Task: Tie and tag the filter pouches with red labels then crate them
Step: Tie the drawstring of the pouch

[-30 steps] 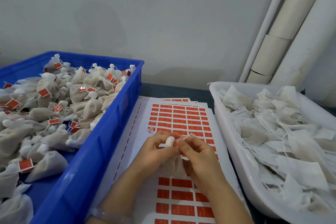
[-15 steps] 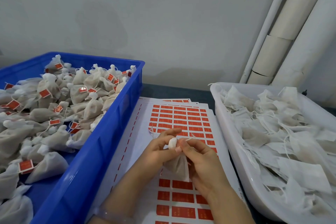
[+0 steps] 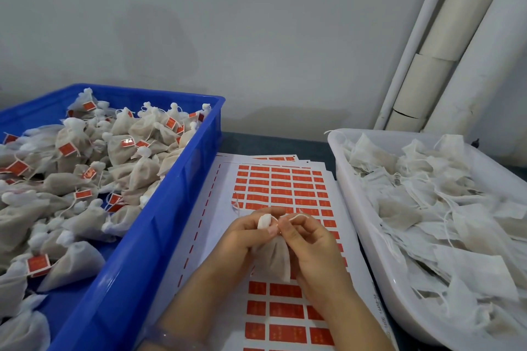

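Left hand (image 3: 242,239) pinches the pouch (image 3: 275,261) neck; right hand (image 3: 310,245) seemingly pinches its string (image 3: 297,216)

Curled left hand (image 3: 241,241) against curled right hand (image 3: 311,246)

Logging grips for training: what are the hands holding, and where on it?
Left hand pinches the pouch at its gathered neck; right hand pinches its string.

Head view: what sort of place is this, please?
Probably a small hand-packing bench in a workshop. A blue crate holds tied, red-tagged pouches, a white tray holds untied pouches, and label sheets lie between, where the left hand and right hand hold one pouch.
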Action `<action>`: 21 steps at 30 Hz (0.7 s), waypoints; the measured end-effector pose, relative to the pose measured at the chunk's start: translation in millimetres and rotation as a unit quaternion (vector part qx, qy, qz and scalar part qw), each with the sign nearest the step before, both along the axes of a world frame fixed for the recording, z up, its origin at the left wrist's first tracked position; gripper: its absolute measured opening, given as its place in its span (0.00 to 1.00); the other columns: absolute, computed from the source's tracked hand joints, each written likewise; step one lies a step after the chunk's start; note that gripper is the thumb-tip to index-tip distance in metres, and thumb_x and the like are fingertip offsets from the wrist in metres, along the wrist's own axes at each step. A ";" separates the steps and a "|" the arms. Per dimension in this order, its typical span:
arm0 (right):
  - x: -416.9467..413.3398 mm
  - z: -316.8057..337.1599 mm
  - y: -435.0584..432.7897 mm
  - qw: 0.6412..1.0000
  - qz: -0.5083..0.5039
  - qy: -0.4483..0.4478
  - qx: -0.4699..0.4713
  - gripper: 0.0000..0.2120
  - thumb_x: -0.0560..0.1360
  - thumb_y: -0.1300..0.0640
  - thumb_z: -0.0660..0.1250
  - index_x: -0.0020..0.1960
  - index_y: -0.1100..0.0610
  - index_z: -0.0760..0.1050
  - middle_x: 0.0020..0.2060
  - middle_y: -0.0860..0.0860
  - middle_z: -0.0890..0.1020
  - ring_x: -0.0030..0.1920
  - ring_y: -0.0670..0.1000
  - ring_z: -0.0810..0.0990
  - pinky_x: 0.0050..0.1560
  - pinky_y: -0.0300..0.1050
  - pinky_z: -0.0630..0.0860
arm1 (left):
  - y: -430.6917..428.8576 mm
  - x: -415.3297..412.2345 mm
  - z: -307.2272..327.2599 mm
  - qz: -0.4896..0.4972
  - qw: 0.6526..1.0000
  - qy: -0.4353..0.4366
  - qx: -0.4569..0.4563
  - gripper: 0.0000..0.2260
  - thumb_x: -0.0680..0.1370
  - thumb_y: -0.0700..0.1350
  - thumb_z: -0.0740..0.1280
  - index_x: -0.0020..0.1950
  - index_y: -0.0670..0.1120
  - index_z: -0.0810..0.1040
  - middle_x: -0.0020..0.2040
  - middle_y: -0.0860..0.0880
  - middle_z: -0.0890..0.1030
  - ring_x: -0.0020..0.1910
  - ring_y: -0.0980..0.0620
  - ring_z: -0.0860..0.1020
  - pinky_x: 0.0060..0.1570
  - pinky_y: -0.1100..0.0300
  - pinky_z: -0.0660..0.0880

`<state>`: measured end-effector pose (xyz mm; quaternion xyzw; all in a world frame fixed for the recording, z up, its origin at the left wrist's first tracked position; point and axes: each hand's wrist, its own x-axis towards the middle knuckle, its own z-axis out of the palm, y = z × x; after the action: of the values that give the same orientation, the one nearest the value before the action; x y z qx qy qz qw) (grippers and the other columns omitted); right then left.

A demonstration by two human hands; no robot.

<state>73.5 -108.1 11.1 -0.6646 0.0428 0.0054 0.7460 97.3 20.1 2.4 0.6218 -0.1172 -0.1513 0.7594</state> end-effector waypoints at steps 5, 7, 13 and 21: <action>1.2 2.9 -7.2 0.996 0.033 0.035 0.078 0.17 0.62 0.49 0.71 0.48 0.54 0.81 0.46 0.52 0.84 0.48 0.54 0.83 0.53 0.56 0.79 | -0.3 0.1 1.3 0.010 0.999 -0.003 -0.040 0.16 0.71 0.47 0.68 0.59 0.48 0.78 0.56 0.51 0.81 0.56 0.49 0.79 0.50 0.59 0.77; 0.6 3.7 -8.8 0.997 0.028 0.026 0.071 0.16 0.62 0.51 0.71 0.48 0.56 0.82 0.45 0.53 0.85 0.47 0.54 0.84 0.53 0.55 0.79 | 0.4 0.9 1.4 0.016 0.999 -0.012 -0.036 0.16 0.71 0.46 0.66 0.58 0.48 0.78 0.55 0.52 0.81 0.55 0.51 0.80 0.49 0.61 0.77; 1.6 5.0 -12.9 0.999 0.006 -0.003 0.031 0.16 0.60 0.52 0.72 0.48 0.54 0.83 0.45 0.50 0.85 0.46 0.52 0.84 0.51 0.54 0.80 | 2.0 1.5 0.4 0.018 0.999 -0.045 0.000 0.15 0.71 0.49 0.66 0.55 0.44 0.79 0.51 0.48 0.82 0.54 0.48 0.80 0.52 0.59 0.77; 1.7 1.9 -10.8 0.998 -0.010 -0.052 0.019 0.07 0.63 0.54 0.72 0.41 0.47 0.83 0.40 0.46 0.85 0.43 0.48 0.84 0.40 0.39 0.80 | 2.7 -0.5 4.2 -0.002 0.999 -0.032 0.006 0.15 0.71 0.51 0.65 0.53 0.45 0.79 0.47 0.52 0.83 0.51 0.51 0.81 0.49 0.62 0.76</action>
<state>75.1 -118.8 13.1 -0.6489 0.0103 -0.0355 0.7600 96.9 22.8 6.6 0.6306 -0.1417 -0.1340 0.7512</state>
